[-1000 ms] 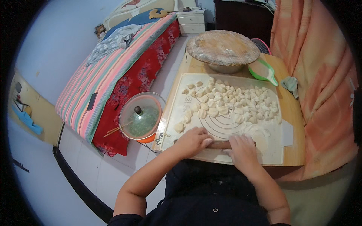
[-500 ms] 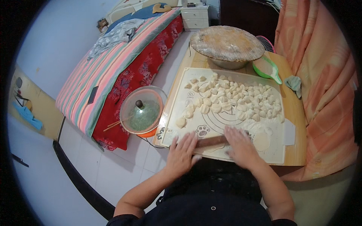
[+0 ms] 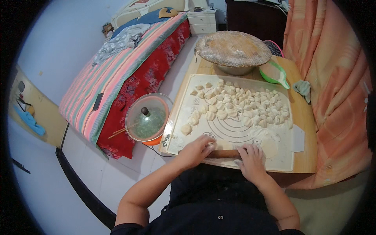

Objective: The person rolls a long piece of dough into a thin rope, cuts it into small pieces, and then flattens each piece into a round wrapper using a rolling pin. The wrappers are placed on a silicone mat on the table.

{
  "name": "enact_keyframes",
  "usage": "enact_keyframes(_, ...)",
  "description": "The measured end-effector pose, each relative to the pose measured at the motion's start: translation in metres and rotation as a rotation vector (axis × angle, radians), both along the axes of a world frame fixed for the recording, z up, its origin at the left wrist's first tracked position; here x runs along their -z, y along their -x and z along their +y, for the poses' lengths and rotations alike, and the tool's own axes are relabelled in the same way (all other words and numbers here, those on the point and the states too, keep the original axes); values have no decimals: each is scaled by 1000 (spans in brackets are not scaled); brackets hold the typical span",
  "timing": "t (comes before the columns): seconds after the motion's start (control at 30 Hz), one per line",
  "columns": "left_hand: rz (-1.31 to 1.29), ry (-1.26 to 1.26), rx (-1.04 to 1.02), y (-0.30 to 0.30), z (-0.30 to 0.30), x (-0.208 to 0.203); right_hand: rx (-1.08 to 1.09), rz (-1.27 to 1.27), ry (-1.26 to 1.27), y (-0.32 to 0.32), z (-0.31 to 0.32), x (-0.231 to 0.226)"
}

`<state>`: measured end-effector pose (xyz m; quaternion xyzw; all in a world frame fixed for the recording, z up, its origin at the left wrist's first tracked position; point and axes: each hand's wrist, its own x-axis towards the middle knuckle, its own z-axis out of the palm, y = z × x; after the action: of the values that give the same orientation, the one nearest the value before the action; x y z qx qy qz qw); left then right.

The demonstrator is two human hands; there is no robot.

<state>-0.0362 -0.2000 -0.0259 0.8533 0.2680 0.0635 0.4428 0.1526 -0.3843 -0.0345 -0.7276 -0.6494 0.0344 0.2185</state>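
Near the front edge of the mat (image 3: pixel 280 164), your rolling pin (image 3: pixel 222 154) lies crosswise, long axis running left-right.
It should feel stiff, fairly light; hold near both ends. Your right hand (image 3: pixel 252 159) clasps its right part; your left hand (image 3: pixel 197 150) curls opposite, its hold unclear.

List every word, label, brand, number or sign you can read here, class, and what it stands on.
No words, brands or numbers are readable.
Mat, left edge: dark mark, too blurred to read.
Mat, upper left: small emblem, too small to read.
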Motion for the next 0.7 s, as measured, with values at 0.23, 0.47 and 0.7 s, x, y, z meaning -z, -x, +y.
enact_keyframes(0.23, 242, -426, 76, -49, 9, 9, -56, -121, -36, -2, -3, -3)
enact_keyframes(0.47, 248, -332, 79, -59, 10, 8, 86, -43, -122, -13, -65, -18)
enact_keyframes(0.7, 272, -601, 273, -81, 9, 3, 174, -87, -60, -21, -105, -22)
